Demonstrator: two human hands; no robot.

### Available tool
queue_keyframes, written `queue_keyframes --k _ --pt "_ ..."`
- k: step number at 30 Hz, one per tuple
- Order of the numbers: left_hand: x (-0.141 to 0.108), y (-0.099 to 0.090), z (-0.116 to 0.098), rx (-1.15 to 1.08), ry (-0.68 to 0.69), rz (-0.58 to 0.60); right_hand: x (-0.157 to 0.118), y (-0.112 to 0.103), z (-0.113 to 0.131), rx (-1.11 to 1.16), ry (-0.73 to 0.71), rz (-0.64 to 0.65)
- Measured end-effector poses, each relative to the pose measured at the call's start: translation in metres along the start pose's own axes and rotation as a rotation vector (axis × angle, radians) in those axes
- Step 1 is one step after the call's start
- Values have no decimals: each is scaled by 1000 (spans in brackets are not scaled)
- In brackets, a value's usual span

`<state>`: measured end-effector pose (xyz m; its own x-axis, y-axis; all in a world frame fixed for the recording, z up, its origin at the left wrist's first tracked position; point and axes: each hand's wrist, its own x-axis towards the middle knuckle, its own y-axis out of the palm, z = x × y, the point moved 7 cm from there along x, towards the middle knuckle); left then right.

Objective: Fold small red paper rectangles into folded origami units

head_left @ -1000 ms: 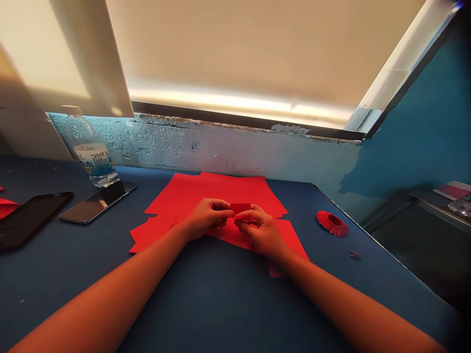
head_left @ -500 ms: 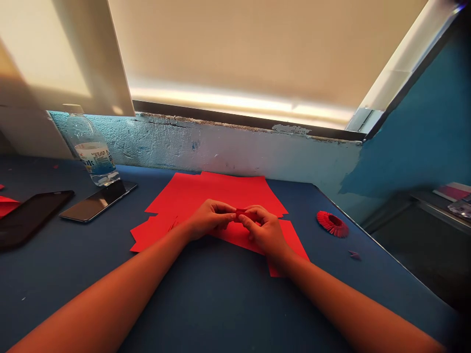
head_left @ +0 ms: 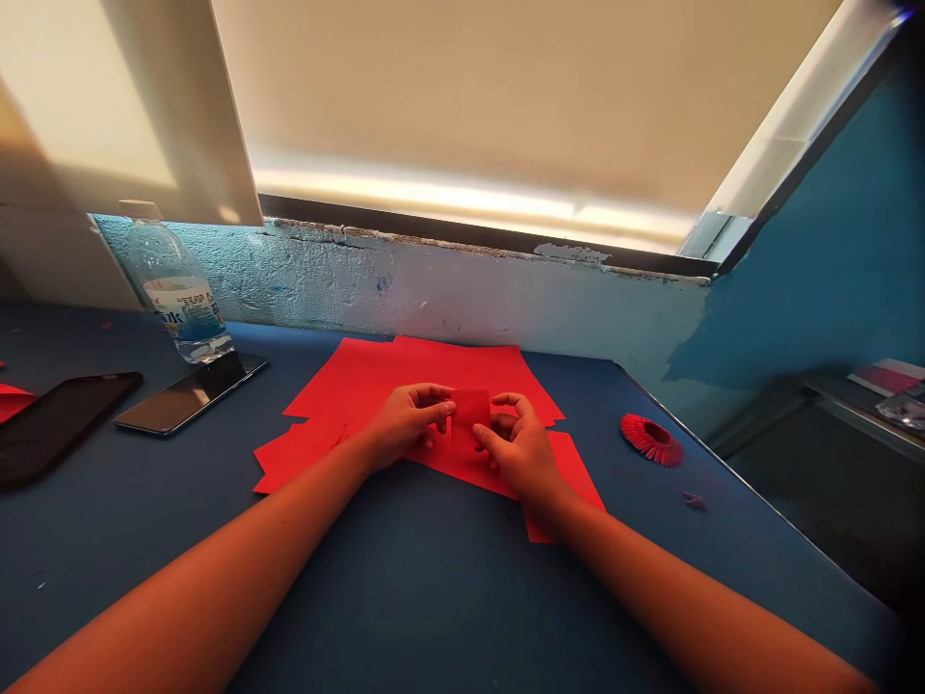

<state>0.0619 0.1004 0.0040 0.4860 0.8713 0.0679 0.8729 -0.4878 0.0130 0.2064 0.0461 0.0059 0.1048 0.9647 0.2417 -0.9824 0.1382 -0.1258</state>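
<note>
A small red paper rectangle (head_left: 470,417) sits at center frame, gripped between the left hand (head_left: 409,424) and the right hand (head_left: 521,453), fingers closed on its edges, just above overlapping red paper sheets (head_left: 405,371) on a blue table (head_left: 130,559); a coiled red paper ring (head_left: 651,440) lies right

Red paper square (head_left: 470,419) on red sheets (head_left: 426,368) — dark blue tabletop (head_left: 130,540).
</note>
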Motion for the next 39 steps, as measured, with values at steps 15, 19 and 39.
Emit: queue_keyframes --k 15,19,39 --pt "-3 12 -6 89 17 -3 -16 4 34 -569 -298 -111" --pt "-4 10 -3 -11 31 27 -14 3 33 -566 -291 -111" --pt "0 0 -1 18 71 -58 -11 -7 27 -405 -179 -182"
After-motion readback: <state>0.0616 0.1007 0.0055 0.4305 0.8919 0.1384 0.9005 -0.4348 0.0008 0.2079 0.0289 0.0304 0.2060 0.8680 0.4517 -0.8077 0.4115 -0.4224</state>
